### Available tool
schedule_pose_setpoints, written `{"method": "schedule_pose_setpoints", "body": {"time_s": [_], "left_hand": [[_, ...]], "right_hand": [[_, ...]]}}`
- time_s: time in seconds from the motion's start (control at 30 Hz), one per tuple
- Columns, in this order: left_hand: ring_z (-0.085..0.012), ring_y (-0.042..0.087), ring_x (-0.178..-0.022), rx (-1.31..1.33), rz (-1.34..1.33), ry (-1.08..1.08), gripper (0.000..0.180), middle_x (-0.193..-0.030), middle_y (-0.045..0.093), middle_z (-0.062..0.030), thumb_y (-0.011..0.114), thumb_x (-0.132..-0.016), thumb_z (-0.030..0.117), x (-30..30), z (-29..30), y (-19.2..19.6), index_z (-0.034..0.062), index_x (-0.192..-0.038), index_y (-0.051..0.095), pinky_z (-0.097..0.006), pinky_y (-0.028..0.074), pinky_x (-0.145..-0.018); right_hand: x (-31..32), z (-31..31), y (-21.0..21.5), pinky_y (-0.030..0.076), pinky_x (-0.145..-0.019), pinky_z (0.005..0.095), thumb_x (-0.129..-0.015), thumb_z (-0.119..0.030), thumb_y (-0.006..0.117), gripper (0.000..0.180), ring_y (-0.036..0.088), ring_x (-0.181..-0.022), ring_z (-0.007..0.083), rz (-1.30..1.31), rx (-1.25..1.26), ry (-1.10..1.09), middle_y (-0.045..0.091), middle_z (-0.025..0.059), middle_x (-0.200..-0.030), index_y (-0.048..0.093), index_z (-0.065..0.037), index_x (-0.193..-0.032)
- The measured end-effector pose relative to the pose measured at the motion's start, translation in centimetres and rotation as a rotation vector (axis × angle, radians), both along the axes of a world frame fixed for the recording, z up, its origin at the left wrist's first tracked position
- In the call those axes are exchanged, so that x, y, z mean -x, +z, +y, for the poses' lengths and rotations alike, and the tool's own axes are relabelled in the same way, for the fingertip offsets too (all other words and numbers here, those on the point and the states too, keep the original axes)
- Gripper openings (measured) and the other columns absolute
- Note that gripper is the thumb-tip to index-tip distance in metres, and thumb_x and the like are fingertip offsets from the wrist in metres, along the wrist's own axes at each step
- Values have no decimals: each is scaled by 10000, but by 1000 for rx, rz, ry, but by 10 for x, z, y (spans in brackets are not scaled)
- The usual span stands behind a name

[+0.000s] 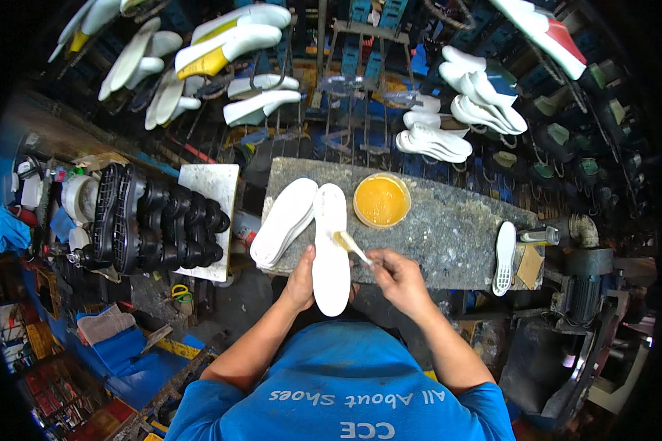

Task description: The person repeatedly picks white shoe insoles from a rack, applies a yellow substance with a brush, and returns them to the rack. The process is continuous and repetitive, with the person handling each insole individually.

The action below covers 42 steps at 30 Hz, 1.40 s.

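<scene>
A white shoe sole [332,272] is gripped along its left edge by my left hand [301,278], its toe and heel running away from me over the bench's near edge. My right hand [397,278] pinches the handle of a small brush [353,246], whose bristles rest against the middle of that sole. Just left of it lies a stack of white soles [285,220] on the bench. Beyond the brush stands a round tub of amber-coloured liquid [382,201]. The undersides of my left fingers are hidden by the sole.
The grey, stained bench [434,228] carries another white sole [504,257] and a tan piece [529,266] at its right end. Black soles [130,220] stand in rows on the left. White soles [485,99] hang on racks ahead. A motor [585,287] sits at right.
</scene>
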<state>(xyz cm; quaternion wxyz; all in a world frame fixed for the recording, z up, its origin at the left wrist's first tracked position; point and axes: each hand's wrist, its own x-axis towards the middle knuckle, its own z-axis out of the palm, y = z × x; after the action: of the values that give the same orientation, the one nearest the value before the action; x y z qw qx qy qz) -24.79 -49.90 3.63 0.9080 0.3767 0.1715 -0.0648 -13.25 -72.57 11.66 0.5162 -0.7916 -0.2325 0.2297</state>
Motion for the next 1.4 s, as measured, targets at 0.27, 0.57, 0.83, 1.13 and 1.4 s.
{"method": "schedule_pose_setpoints", "body": {"time_s": [0.27, 0.57, 0.83, 1.13, 1.4], "left_hand": [[-245, 756, -1174, -467, -226, 53, 802, -1333, 760, -162, 304, -1204, 646, -22, 1, 88, 8, -1634, 529, -402, 621, -995], [-275, 770, -1186, -489, -272, 113, 778, -1345, 764, -194, 339, -1200, 632, -28, 18, 123, 9, -1627, 526, -426, 641, -1008], [-387, 679, -1390, -51, -442, 436, 767, -1646, 591, -215, 380, -1211, 582, -48, 27, 161, 15, -1726, 412, -558, 608, -1138], [-391, 659, -1439, 95, -594, 445, 942, -1652, 585, -213, 318, -1139, 799, -70, 21, 166, 100, -1767, 374, -600, 606, -1159], [-380, 660, -1424, 130, -553, 358, 1313, -1623, 580, -226, 208, -949, 1055, -52, 24, 171, 43, -1779, 311, -621, 593, -1160]], "right_hand": [[-55, 38, 48, 640, -727, 556, -987, -47, 713, 312, 779, -828, 442, -833, 209, 0, 748, 190, -1059, 753, -63, -1296], [-37, 24, 139, 620, -701, 557, -947, -35, 729, 314, 763, -849, 414, -766, 156, 175, 706, 173, -1016, 741, -76, -1259], [-31, 20, 78, 616, -699, 517, -942, -42, 737, 371, 757, -885, 362, -1002, 145, 259, 660, 111, -1026, 731, -111, -1306], [-27, 45, 128, 634, -732, 542, -940, -29, 733, 214, 756, -870, 408, -665, 108, 412, 672, 166, -1083, 781, -58, -1146], [-45, 50, 187, 623, -593, 503, -881, -110, 807, 270, 752, -707, 353, -951, 282, 642, 626, 192, -1081, 758, -77, -1145]]}}
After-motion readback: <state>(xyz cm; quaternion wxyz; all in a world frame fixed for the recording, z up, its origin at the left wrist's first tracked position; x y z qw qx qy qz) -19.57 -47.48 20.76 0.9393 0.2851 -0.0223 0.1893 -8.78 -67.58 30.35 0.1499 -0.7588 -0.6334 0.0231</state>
